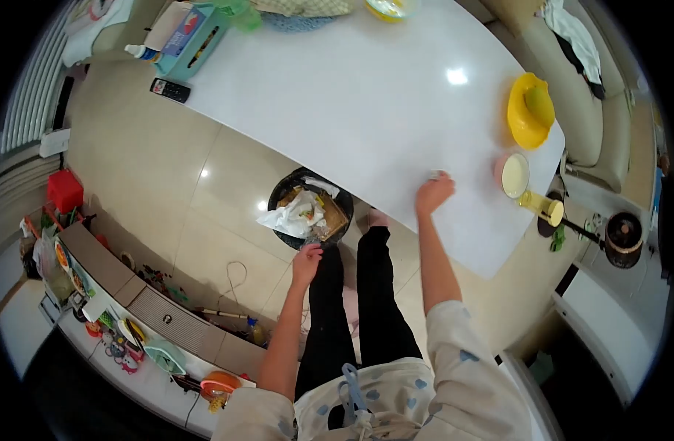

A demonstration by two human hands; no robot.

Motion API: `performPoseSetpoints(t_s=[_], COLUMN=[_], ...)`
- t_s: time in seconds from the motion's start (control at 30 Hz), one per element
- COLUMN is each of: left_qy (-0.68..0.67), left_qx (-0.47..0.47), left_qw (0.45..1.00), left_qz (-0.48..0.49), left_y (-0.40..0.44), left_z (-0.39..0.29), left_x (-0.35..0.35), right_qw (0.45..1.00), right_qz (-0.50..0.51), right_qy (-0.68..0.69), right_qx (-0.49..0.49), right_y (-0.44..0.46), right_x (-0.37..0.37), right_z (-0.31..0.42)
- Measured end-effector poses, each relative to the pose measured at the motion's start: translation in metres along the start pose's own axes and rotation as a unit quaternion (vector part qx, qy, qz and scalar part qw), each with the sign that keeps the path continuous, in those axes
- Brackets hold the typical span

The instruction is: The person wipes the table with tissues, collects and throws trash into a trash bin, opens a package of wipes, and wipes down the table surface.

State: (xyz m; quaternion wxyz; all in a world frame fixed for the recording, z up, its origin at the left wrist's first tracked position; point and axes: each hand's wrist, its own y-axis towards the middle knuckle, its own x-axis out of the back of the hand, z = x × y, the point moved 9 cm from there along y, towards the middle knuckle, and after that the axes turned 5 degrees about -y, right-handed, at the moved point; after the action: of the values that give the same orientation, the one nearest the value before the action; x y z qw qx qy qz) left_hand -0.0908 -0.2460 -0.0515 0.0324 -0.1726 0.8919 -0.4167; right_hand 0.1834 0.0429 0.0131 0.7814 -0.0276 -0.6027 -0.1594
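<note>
My right hand [435, 192] is over the white table [337, 103] near its front edge, fingers closed round something small and whitish that I cannot make out. Below the table edge, my left hand [307, 263] is pinched beside a black trash bin [287, 181]. A small, clear, crumpled thing shows at its fingertips, too unclear to name. Inside the bin lie a white plastic bag [296, 217] and brown cardboard [335, 219].
On the table's right stand a yellow bowl [522, 121], a pink cup [514, 176] and a yellow glass [546, 208]. A remote [170, 90] and a teal box [204, 45] lie at the left corner. A cluttered cabinet [168, 319] is at lower left.
</note>
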Motion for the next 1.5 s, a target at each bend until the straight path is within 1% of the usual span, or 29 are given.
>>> performPoseSetpoints(t_s=[0.07, 0.1, 0.13, 0.17, 0.23, 0.27, 0.33, 0.37, 0.43, 0.47, 0.53, 0.6, 0.67, 0.7, 0.73, 0.8, 0.83, 0.9, 0.97, 1.0, 1.07, 1.1, 1.17, 1.2, 1.23, 1.27, 1.33, 1.4, 1.5], left_qy=[-0.033, -0.036, -0.054, -0.07, -0.077, -0.085, -0.098, -0.116, -0.141, -0.15, -0.182, -0.215, -0.264, -0.261, -0.269, -0.222, -0.229, -0.222, -0.265, -0.301, -0.359, -0.401, -0.443, -0.464, -0.473, -0.506, -0.527, -0.521, -0.491], left_qx=[0.016, 0.014, 0.042, 0.069, 0.072, 0.084, 0.076, 0.07, 0.052, 0.054, 0.042, 0.05, 0.078, 0.065, 0.062, 0.093, 0.087, 0.138, 0.12, 0.109, 0.077, 0.067, 0.06, 0.018, 0.013, 0.034, 0.056, 0.061, 0.085], left_qw=[0.999, 0.999, 0.998, 0.995, 0.994, 0.993, 0.992, 0.991, 0.988, 0.986, 0.976, 0.963, 0.941, 0.938, 0.935, 0.945, 0.943, 0.936, 0.925, 0.915, 0.901, 0.889, 0.874, 0.866, 0.859, 0.83, 0.808, 0.813, 0.833], left_qz=[0.001, -0.002, 0.011, 0.025, 0.015, 0.011, -0.004, -0.011, -0.034, -0.042, -0.113, -0.153, -0.195, -0.216, -0.223, -0.22, -0.225, -0.238, -0.244, -0.245, -0.23, -0.212, -0.193, -0.188, -0.194, -0.233, -0.257, -0.252, -0.24], left_y=[-0.004, -0.008, -0.008, -0.007, -0.01, -0.013, -0.015, -0.017, -0.021, -0.025, -0.033, -0.045, -0.062, -0.067, -0.072, -0.086, -0.091, -0.105, -0.114, -0.117, -0.124, -0.127, -0.133, -0.131, -0.138, -0.15, -0.161, -0.17, -0.177], left_z=[-0.012, -0.016, -0.018, -0.022, -0.038, -0.043, -0.046, -0.047, -0.043, -0.037, -0.029, -0.02, -0.013, -0.005, -0.006, -0.006, -0.011, -0.009, -0.011, -0.013, -0.014, -0.017, -0.011, -0.005, -0.007, -0.013, -0.007, -0.004, 0.0], left_x=[-0.01, -0.014, -0.02, -0.024, -0.025, -0.026, -0.024, -0.023, -0.02, -0.021, -0.015, -0.015, -0.015, -0.015, -0.016, -0.023, -0.024, -0.028, -0.03, -0.03, -0.029, -0.028, -0.021, -0.012, -0.002, 0.009, 0.028, 0.045, 0.078], right_qw=[0.979, 0.943, 0.907, 0.88, 0.867, 0.872, 0.863, 0.858, 0.841, 0.837, 0.852, 0.861, 0.711, 0.643, 0.64, 0.588, 0.592, 0.595, 0.612, 0.614, 0.626, 0.581, 0.58, 0.58, 0.605, 0.629, 0.635, 0.613, 0.594], right_qz=[0.062, 0.166, 0.213, 0.306, 0.35, 0.344, 0.386, 0.392, 0.447, 0.455, 0.496, 0.471, 0.594, 0.728, 0.729, 0.764, 0.758, 0.754, 0.75, 0.75, 0.733, 0.759, 0.758, 0.752, 0.739, 0.724, 0.72, 0.71, 0.712], right_qy=[0.111, 0.136, 0.192, 0.18, 0.198, 0.221, 0.27, 0.269, 0.297, 0.294, 0.11, 0.087, 0.27, 0.16, 0.157, 0.249, 0.259, 0.269, 0.217, 0.217, 0.215, 0.256, 0.263, 0.277, 0.263, 0.253, 0.251, 0.303, 0.309], right_qx=[0.162, 0.255, 0.309, 0.316, 0.295, 0.269, 0.184, 0.193, 0.074, 0.082, 0.123, 0.171, 0.261, 0.174, 0.184, -0.093, -0.087, -0.072, -0.129, -0.116, -0.159, -0.141, -0.14, -0.143, -0.135, -0.125, -0.124, -0.167, -0.213], right_y=[-0.038, -0.067, -0.09, -0.106, -0.127, -0.132, -0.146, -0.154, -0.167, -0.176, -0.198, -0.204, -0.224, -0.227, -0.217, -0.203, -0.19, -0.168, -0.147, -0.139, -0.124, -0.123, -0.116, -0.116, -0.113, -0.11, -0.115, -0.12, -0.142], right_x=[-0.027, -0.043, -0.031, -0.036, -0.034, -0.028, -0.035, -0.036, -0.045, -0.044, -0.052, -0.059, -0.059, -0.047, -0.036, -0.017, -0.006, 0.015, 0.029, 0.036, 0.052, 0.055, 0.057, 0.056, 0.062, 0.067, 0.066, 0.066, 0.062], right_z=[0.064, 0.095, 0.13, 0.152, 0.167, 0.167, 0.155, 0.154, 0.14, 0.141, 0.131, 0.121, 0.131, 0.117, 0.112, 0.073, 0.065, 0.053, 0.035, 0.038, 0.027, 0.031, 0.033, 0.038, 0.045, 0.056, 0.065, 0.076, 0.091])
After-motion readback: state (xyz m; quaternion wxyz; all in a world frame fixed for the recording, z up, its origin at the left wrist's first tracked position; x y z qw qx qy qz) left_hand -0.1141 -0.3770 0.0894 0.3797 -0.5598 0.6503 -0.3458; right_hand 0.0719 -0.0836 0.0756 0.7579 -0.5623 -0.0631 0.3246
